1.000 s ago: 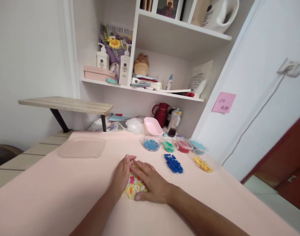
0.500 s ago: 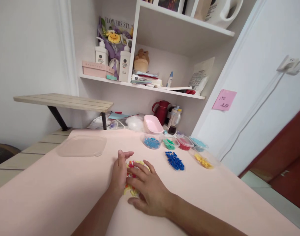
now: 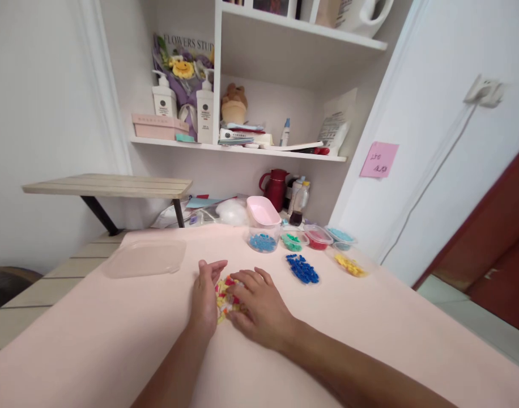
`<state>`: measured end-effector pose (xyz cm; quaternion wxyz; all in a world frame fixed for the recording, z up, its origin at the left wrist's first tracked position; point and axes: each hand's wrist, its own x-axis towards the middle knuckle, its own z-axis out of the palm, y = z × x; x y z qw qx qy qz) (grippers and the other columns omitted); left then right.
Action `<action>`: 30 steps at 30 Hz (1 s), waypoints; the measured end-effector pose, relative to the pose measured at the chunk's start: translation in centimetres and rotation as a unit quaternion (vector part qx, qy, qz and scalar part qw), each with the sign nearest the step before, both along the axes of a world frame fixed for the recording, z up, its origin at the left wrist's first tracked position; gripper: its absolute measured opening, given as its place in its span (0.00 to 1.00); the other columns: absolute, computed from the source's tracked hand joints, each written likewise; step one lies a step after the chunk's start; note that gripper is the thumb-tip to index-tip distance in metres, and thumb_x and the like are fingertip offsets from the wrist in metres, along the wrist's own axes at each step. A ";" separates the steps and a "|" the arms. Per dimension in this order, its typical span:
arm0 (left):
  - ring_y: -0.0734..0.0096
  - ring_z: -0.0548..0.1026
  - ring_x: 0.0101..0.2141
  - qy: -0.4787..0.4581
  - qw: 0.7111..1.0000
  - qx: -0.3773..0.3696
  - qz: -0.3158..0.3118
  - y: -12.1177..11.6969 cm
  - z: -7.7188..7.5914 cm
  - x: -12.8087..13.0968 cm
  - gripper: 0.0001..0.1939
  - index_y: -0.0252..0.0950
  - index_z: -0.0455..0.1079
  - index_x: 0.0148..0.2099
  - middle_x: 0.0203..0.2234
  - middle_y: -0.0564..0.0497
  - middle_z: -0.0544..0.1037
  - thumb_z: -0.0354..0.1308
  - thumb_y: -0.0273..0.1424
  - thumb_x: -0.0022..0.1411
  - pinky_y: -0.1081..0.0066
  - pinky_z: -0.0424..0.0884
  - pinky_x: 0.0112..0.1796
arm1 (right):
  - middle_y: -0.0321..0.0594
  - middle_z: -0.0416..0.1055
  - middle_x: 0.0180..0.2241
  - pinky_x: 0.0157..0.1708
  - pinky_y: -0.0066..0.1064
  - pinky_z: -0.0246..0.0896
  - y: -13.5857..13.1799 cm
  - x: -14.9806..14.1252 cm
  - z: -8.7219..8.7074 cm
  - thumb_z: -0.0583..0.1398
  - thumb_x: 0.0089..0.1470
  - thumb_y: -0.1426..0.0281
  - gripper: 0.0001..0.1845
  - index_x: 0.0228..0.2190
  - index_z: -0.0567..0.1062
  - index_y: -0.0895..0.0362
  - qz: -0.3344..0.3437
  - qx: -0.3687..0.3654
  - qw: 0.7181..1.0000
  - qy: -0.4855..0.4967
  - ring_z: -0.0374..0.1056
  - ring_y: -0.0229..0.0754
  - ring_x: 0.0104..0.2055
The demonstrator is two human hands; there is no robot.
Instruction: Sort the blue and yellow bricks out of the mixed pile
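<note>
A small heap of mixed yellow, red and white beads point(image 3: 226, 294) lies on the pink tabletop point(image 3: 115, 340). My left hand point(image 3: 205, 297) stands on its edge against the left side of the heap, fingers stretched out. My right hand point(image 3: 259, 306) curves around the right side, fingers bent and resting on the beads. The two hands cup the heap between them and hide much of it.
A clear lid point(image 3: 145, 258) lies to the left. Behind the heap stand small tubs of blue point(image 3: 263, 242), green point(image 3: 294, 241), red point(image 3: 319, 237), teal point(image 3: 341, 236) and yellow beads point(image 3: 348, 264), plus a loose dark-blue pile point(image 3: 302, 268). Shelves and a red jug point(image 3: 277, 189) back the table.
My hands have drawn closer together, squeezing the bead heap into a tighter pile. My right hand has lifted off the top and curled round the side. The view shifted slightly.
</note>
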<state>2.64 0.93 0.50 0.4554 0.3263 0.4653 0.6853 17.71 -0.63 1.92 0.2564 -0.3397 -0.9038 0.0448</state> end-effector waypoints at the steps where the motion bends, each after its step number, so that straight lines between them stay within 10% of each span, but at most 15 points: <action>1: 0.63 0.71 0.55 0.005 1.000 -0.001 0.000 0.0 0.0 0.0 0.31 0.35 0.75 0.42 0.48 0.41 0.78 0.39 0.52 0.67 0.61 0.58 0.61 | 0.43 0.65 0.59 0.63 0.51 0.41 0.0 0.9 0.2 0.60 0.55 0.62 0.24 0.54 0.69 0.50 0.003 -0.009 1.000 0.005 0.57 0.50 0.61; 10: 0.58 0.69 0.56 0.079 0.996 -0.038 -0.005 0.3 -0.1 -0.2 0.31 0.37 0.76 0.43 0.50 0.43 0.77 0.39 0.53 0.66 0.57 0.57 0.61 | 0.47 0.40 0.70 0.66 0.57 0.31 0.2 10.4 -0.8 0.52 0.58 0.44 0.47 0.68 0.39 0.50 -0.016 -0.115 0.986 -0.121 0.36 0.56 0.71; 23: 0.55 0.74 0.51 0.189 0.979 -0.016 -0.073 -0.5 0.7 0.5 0.35 0.38 0.75 0.48 0.50 0.43 0.77 0.41 0.59 0.61 0.53 0.67 0.54 | 0.53 0.39 0.69 0.66 0.56 0.29 2.6 4.5 -1.6 0.50 0.59 0.44 0.47 0.68 0.43 0.56 0.042 -0.132 0.989 -0.057 0.37 0.56 0.71; 30: 0.56 0.72 0.53 0.224 0.972 -0.006 -0.077 -0.6 0.9 0.6 0.33 0.39 0.74 0.49 0.53 0.45 0.76 0.41 0.57 0.63 0.52 0.65 0.56 | 0.45 0.47 0.68 0.67 0.51 0.34 3.2 6.0 -1.3 0.45 0.63 0.47 0.38 0.67 0.48 0.51 0.041 -0.246 0.951 0.184 0.43 0.50 0.70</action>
